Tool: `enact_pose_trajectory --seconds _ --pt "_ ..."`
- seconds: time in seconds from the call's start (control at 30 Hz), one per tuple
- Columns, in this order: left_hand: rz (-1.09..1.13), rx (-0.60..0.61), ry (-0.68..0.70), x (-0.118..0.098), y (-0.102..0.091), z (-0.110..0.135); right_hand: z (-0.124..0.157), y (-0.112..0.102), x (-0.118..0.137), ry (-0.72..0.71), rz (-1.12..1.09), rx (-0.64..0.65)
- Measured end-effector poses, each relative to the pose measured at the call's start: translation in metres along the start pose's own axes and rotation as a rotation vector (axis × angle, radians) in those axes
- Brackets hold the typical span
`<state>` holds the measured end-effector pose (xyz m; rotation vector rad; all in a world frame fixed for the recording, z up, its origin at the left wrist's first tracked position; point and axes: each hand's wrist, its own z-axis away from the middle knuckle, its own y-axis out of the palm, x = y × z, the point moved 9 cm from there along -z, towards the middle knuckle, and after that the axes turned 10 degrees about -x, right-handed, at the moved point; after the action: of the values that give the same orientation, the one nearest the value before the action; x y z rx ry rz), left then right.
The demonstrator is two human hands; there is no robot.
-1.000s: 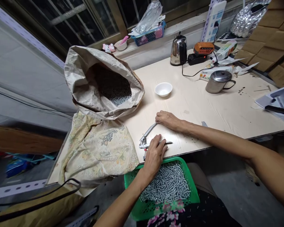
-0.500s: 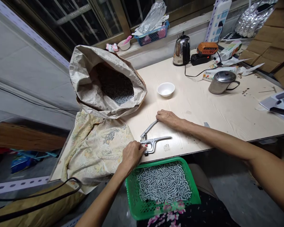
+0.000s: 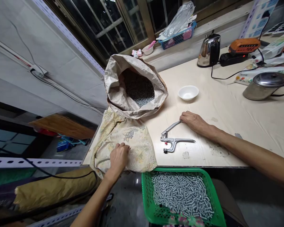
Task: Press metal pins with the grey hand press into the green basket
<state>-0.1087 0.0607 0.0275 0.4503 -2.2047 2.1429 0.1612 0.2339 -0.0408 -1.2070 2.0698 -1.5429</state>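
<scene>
My right hand (image 3: 194, 122) is closed on the end of the upper handle of grey snap pliers (image 3: 174, 140). The pliers lie on the table with their handles spread, showing a spring and a small red part at the jaw. My left hand (image 3: 119, 158) is over the patterned cloth (image 3: 142, 154), its fingers curled together; what they hold, if anything, is hidden. Just beyond that hand, a small group of screws (image 3: 130, 134) lies on the cloth. Below the table edge, a green basket (image 3: 145, 201) holds a heap of metal screws (image 3: 182, 192).
A large open sack (image 3: 115, 82) with metal pieces inside stands behind the cloth. On the table are a white bowl (image 3: 188, 92), a steel kettle (image 3: 207, 52), an orange battery (image 3: 243, 46) on a charger and a lidded metal mug (image 3: 262, 88). A window sill runs behind.
My left hand has left the jaw of the pliers and moved left onto the cloth. My right hand stays on the handle. The view has shifted left.
</scene>
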Motion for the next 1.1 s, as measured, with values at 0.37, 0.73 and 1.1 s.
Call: enact_pose_trajectory --seconds 0.37,0.73,1.1 --pt "0.172 -0.066 -0.026 0.025 0.027 -0.013 0.010 -0.016 0.033 -0.013 0.027 0.004" --pt "1.219 0.101 -0.385 -0.108 0.033 -0.009 0.047 -0.009 0.085 -0.238 -0.043 -0.007" --pt "1.061 0.145 -0.334 -0.116 0.048 -0.008 0.051 -0.010 0.089 -0.260 0.012 -0.027"
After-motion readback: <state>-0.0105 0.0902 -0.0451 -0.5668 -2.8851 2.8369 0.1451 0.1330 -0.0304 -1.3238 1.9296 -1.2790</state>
